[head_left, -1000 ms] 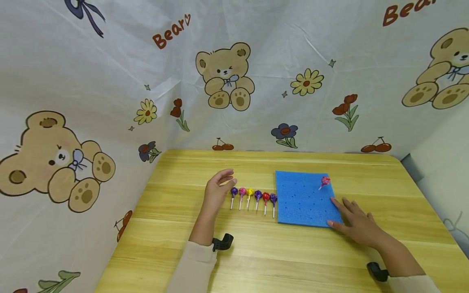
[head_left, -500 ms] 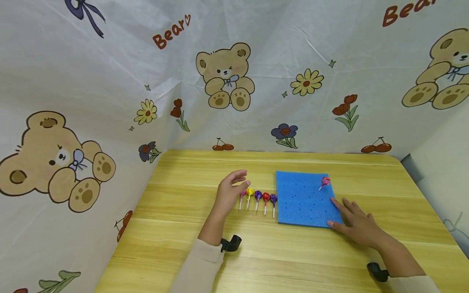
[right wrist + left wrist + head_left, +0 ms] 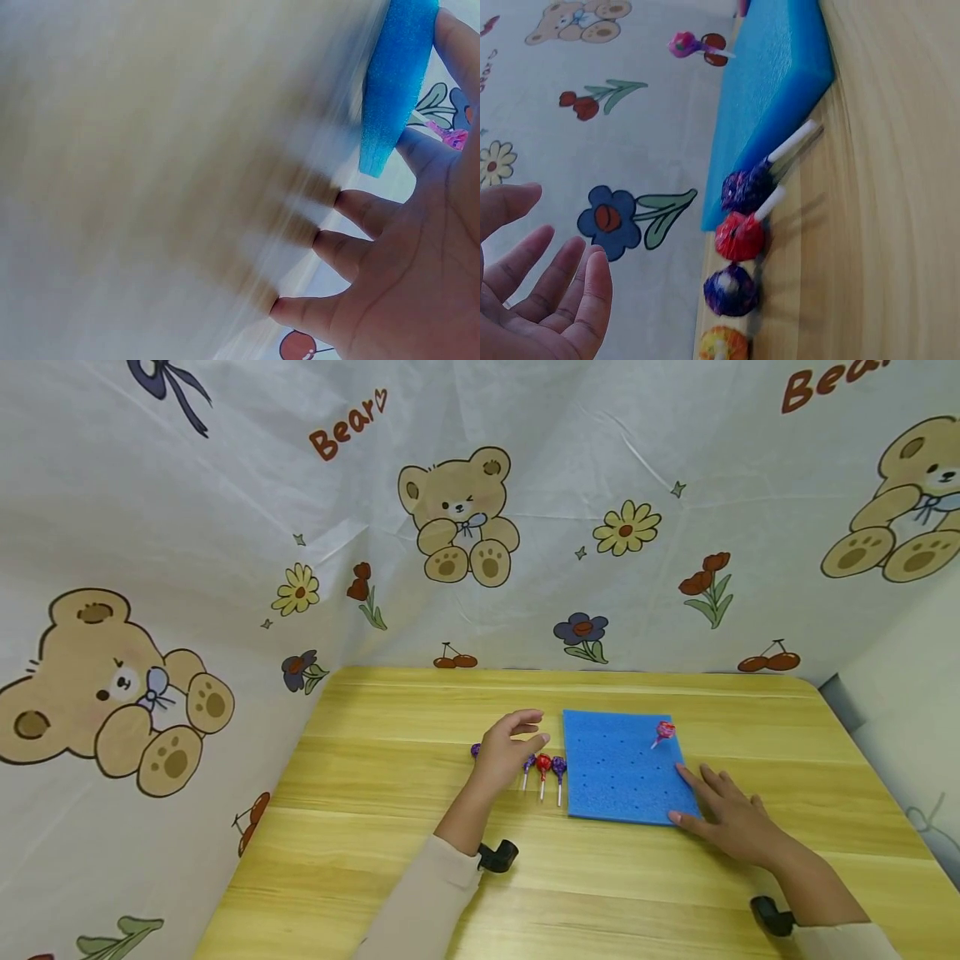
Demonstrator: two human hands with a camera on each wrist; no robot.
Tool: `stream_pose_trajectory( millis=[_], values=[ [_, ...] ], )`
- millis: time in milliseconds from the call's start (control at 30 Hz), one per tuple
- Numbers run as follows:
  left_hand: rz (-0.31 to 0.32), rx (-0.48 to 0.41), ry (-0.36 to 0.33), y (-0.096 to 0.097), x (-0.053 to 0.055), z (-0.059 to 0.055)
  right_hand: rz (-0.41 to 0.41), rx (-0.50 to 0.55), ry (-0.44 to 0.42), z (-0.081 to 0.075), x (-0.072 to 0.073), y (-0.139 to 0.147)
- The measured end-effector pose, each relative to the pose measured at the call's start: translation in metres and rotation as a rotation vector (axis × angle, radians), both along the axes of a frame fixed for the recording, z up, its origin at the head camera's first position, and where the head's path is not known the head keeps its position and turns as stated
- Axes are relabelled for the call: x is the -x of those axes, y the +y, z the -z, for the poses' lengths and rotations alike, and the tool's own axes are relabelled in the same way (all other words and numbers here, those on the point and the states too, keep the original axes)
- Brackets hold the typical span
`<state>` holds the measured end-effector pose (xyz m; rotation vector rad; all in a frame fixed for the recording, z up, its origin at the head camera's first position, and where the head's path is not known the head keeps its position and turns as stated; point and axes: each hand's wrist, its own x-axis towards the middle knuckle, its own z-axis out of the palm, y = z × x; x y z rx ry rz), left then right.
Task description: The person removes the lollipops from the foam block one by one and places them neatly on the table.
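Observation:
My left hand [image 3: 504, 758] hovers over a row of wrapped lollipops, its fingers loosely bent and nothing held. It hides part of the row in the head view. A purple lollipop [image 3: 476, 750] shows left of it; a red lollipop [image 3: 543, 763] and another purple lollipop [image 3: 559, 767] show to its right. The left wrist view also has a yellow lollipop [image 3: 724, 345] at the bottom edge. A pink lollipop [image 3: 665, 731] stands tilted in the blue foam board [image 3: 622, 777], near its far right corner. My right hand [image 3: 723, 814] rests with spread fingers at the board's right edge.
Rows of small holes dot the foam board. Everything lies on a wood-grain table [image 3: 600, 893]. Behind it and on the left hangs a bear-print cloth [image 3: 525, 610]. A black wrist camera [image 3: 498, 857] is strapped to the left wrist.
My left hand has moved right along the row, uncovering the leftmost purple lollipop and covering ones farther along. My right hand, the board and the lollipops have stayed in place.

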<state>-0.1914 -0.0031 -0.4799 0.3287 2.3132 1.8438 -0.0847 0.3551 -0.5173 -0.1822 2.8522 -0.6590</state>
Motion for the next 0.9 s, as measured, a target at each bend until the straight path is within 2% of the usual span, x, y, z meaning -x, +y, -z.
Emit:
stream_pose_trajectory(
  millis=[267, 500, 900],
  values=[
    [0.072, 0.006, -0.019, 0.029, -0.003, 0.0, -0.001, 0.01, -0.005, 0.0, 0.0, 0.001],
    [0.115, 0.072, 0.024, 0.054, -0.004, -0.004, 0.0, 0.009, -0.01, -0.001, 0.0, 0.001],
    [0.143, 0.14, 0.085, 0.102, -0.002, -0.007, 0.002, -0.006, -0.005, -0.002, 0.0, 0.0]
  ],
)
